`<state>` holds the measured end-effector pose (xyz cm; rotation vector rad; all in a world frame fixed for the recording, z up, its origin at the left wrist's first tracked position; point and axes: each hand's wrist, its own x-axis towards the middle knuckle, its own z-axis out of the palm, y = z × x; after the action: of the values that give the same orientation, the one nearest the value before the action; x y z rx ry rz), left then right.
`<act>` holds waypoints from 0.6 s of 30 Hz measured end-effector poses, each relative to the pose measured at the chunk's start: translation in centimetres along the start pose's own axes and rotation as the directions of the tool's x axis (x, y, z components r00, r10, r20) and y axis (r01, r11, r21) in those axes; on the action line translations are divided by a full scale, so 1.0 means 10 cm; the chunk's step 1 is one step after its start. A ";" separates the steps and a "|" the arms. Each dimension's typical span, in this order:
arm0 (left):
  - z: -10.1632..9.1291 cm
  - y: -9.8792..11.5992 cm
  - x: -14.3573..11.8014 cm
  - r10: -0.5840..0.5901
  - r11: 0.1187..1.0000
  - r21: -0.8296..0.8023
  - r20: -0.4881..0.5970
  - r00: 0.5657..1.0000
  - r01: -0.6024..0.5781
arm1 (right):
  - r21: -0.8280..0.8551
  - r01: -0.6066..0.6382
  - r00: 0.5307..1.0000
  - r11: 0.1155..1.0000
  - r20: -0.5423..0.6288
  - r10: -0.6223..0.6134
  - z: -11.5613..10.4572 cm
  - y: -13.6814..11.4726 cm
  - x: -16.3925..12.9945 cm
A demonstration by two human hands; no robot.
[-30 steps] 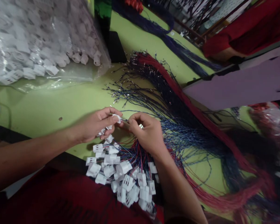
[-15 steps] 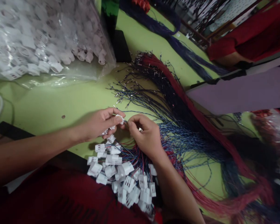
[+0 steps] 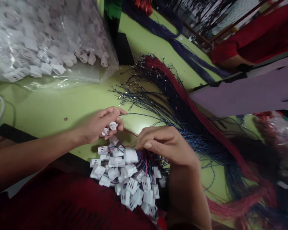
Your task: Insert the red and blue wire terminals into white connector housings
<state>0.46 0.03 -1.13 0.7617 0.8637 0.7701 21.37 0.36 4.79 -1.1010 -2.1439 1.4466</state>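
Several small white plastic connector housings [image 3: 113,125] are held in the curled fingers of my left hand [image 3: 99,124]. The index fingertip of that hand touches or lies very close to the end of a blue twisted wire [image 3: 139,114]. To the right, my right hand [image 3: 164,143] is bent over the wires with its fingers pressed together; what they hold is hidden. A thin red wire [image 3: 131,131] runs towards its fingertips. Just below them lies a white connector [image 3: 131,156], at the top of a pile of wired white connectors [image 3: 132,185] against my red shirt.
A clear bag of white housings [image 3: 50,41] fills the back left of the green table [image 3: 62,102]. Long bundles of blue wires [image 3: 201,143] and red wires [image 3: 177,80] with metal-tipped ends stretch across the right. Purple wires [image 3: 189,57] lie farther back. A white cable [image 3: 1,108] is at left.
My right hand has moved right and down, away from my left fingertips. The white connector between the hands has left my left fingertips, and one now lies on top of the pile.
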 end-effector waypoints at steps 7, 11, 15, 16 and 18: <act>-0.08 -0.07 -0.06 0.062 0.985 0.153 0.141 0.988 -0.083 | -0.540 -0.269 0.951 0.797 -0.278 0.133 0.21 0.30 0.17; 0.00 0.00 -0.09 -0.014 0.939 0.341 0.132 0.991 -0.033 | -0.228 -0.293 0.914 0.928 -0.351 0.203 0.04 0.37 0.14; 0.07 0.09 -0.10 -0.086 0.946 0.323 0.192 0.978 0.019 | 0.052 -0.181 0.926 0.982 -0.327 0.188 0.06 0.14 0.09; 0.07 0.09 -0.10 -0.093 0.947 0.320 0.197 0.976 0.025 | 0.084 -0.160 0.930 0.983 -0.321 0.179 0.12 0.08 0.09; 0.06 0.08 -0.09 -0.111 0.949 0.313 0.182 0.977 0.049 | 0.113 -0.149 0.924 0.982 -0.338 0.179 0.23 0.02 0.09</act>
<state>0.37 -0.50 0.13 1.0538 0.8377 0.4816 19.40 -0.34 3.52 -1.4140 -1.7651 1.2818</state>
